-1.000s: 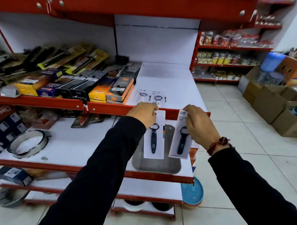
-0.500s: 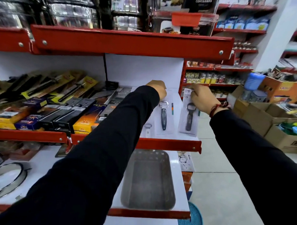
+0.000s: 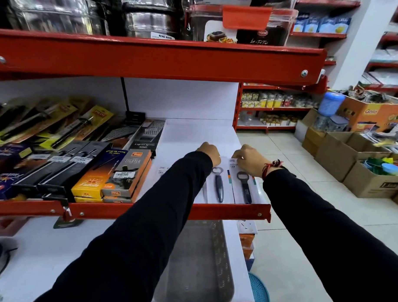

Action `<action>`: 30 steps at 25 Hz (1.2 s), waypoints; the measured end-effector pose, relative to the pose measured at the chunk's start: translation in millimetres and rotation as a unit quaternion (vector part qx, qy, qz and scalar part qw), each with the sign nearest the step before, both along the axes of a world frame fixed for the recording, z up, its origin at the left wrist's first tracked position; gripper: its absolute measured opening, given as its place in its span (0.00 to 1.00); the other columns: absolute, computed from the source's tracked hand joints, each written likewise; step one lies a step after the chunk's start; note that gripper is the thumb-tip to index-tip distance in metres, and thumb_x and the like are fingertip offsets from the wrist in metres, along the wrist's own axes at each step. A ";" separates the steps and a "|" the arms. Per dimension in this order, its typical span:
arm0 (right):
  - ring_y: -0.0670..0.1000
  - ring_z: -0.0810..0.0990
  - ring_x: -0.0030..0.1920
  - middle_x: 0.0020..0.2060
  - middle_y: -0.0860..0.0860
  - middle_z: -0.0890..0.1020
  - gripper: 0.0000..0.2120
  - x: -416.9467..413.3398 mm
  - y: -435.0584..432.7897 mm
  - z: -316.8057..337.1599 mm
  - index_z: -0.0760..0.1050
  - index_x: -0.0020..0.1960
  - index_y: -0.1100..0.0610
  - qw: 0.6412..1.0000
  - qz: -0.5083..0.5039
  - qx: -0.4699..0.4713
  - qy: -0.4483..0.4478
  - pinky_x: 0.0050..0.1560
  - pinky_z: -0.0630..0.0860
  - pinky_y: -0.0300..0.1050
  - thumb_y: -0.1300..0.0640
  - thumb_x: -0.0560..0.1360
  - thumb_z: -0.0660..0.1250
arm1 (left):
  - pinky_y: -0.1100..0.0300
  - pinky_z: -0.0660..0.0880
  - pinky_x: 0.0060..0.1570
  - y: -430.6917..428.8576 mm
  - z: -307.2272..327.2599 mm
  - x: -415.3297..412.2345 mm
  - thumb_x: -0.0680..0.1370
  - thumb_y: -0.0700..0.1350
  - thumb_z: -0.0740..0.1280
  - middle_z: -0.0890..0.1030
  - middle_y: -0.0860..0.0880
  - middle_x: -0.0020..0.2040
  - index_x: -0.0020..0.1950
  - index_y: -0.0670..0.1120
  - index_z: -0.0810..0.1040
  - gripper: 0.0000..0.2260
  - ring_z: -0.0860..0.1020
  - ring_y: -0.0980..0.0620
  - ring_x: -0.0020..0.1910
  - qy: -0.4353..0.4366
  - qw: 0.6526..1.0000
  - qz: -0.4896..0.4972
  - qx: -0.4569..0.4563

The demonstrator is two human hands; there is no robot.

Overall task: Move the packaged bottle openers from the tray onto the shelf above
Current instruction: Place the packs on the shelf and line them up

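Observation:
Two white-carded bottle openers lie flat near the front lip of the white shelf (image 3: 189, 137). My left hand (image 3: 208, 152) grips the top of the left bottle opener pack (image 3: 219, 185). My right hand (image 3: 249, 160), with a red thread at the wrist, pinches the top of the right bottle opener pack (image 3: 245, 188). Another pack (image 3: 162, 170) lies partly hidden behind my left sleeve. The grey metal tray (image 3: 203, 264) sits on the shelf below, and no packs show in its visible part.
Boxed lighters (image 3: 125, 173) and packaged knives crowd the left of the same shelf, with a grater box (image 3: 149, 135) behind them. A red shelf edge (image 3: 151, 56) hangs overhead. Cardboard boxes (image 3: 351, 160) stand on the floor at the right.
Both hands have lifted the two packs from above the tray up onto the shelf and lowered them flat there. The camera has tilted upward.

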State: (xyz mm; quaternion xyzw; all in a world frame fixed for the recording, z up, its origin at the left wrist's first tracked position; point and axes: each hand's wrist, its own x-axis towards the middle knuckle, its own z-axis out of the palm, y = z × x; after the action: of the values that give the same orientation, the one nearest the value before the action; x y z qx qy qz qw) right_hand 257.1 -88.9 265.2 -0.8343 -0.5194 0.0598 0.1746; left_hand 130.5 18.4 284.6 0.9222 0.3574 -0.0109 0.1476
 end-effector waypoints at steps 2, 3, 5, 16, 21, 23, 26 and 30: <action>0.59 0.77 0.56 0.54 0.57 0.76 0.19 0.2 -3.1 -5.7 0.78 0.60 0.57 1.000 0.000 -0.007 -0.007 0.53 0.71 0.46 0.65 0.73 0.57 | 0.54 0.71 0.68 -0.5 -9.9 -2.2 0.78 0.39 0.60 0.71 0.42 0.70 0.67 0.45 0.78 0.18 0.73 0.42 0.68 -0.027 1.000 0.002 0.001; 0.58 0.77 0.56 0.54 0.55 0.77 0.21 -0.3 -4.6 -7.4 0.77 0.61 0.54 1.000 -0.005 -0.012 -0.014 0.55 0.74 0.50 0.64 0.72 0.57 | 0.53 0.71 0.69 -2.6 -12.8 -4.3 0.79 0.40 0.60 0.71 0.44 0.70 0.69 0.46 0.77 0.19 0.72 0.42 0.69 -0.039 0.999 -0.002 0.008; 0.57 0.77 0.58 0.55 0.51 0.81 0.22 -4.1 -9.2 -8.8 0.72 0.64 0.50 0.999 -0.018 -0.027 -0.028 0.58 0.74 0.56 0.62 0.73 0.56 | 0.52 0.70 0.68 -7.3 -17.8 -9.5 0.80 0.42 0.59 0.73 0.45 0.71 0.72 0.47 0.73 0.19 0.71 0.43 0.70 -0.046 0.998 -0.010 0.039; 0.54 0.77 0.62 0.59 0.44 0.82 0.19 -44.6 -26.6 10.2 0.69 0.68 0.48 0.999 0.019 0.015 -0.049 0.63 0.67 0.56 0.56 0.77 0.56 | 0.51 0.63 0.74 -13.1 -5.8 -78.4 0.81 0.46 0.55 0.76 0.48 0.71 0.74 0.52 0.68 0.20 0.74 0.45 0.69 -0.009 0.994 -0.026 0.105; 0.55 0.73 0.68 0.68 0.47 0.76 0.21 -91.4 -14.8 13.9 0.69 0.69 0.46 0.994 0.091 -0.028 -0.059 0.69 0.61 0.57 0.49 0.77 0.61 | 0.29 0.24 0.66 -0.4 7.3 -137.5 0.79 0.50 0.57 0.75 0.52 0.72 0.75 0.59 0.66 0.23 0.59 0.46 0.80 0.177 0.967 0.036 0.180; 0.56 0.69 0.71 0.72 0.48 0.73 0.23 -105.0 -9.4 8.5 0.68 0.71 0.44 0.991 0.099 -0.071 -0.061 0.72 0.55 0.60 0.46 0.76 0.62 | 0.26 0.22 0.61 -0.5 5.3 -154.6 0.79 0.52 0.57 0.70 0.53 0.76 0.76 0.59 0.65 0.24 0.57 0.45 0.81 0.214 0.962 0.045 0.166; 0.57 0.66 0.74 0.75 0.47 0.69 0.27 -117.6 -4.9 2.0 0.66 0.72 0.40 0.982 0.113 -0.131 -0.072 0.73 0.50 0.66 0.44 0.74 0.64 | 0.30 0.32 0.70 -9.9 6.3 -174.7 0.82 0.50 0.53 0.65 0.50 0.79 0.78 0.56 0.63 0.23 0.56 0.43 0.81 0.220 0.965 0.030 0.136; 0.57 0.65 0.75 0.76 0.45 0.67 0.29 -126.9 -7.4 -1.8 0.62 0.72 0.32 0.976 0.119 -0.171 -0.071 0.72 0.48 0.69 0.43 0.72 0.63 | 0.30 0.21 0.64 -14.5 -3.4 -184.9 0.81 0.55 0.48 0.74 0.46 0.74 0.78 0.60 0.62 0.24 0.57 0.39 0.80 0.230 0.962 0.050 0.136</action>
State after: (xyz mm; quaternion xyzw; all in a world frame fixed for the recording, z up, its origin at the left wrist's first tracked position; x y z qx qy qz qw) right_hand 130.2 -96.2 263.4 -0.7862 -0.6082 0.1085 -0.0159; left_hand -54.4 3.9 281.2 0.8870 0.4257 -0.1669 -0.0648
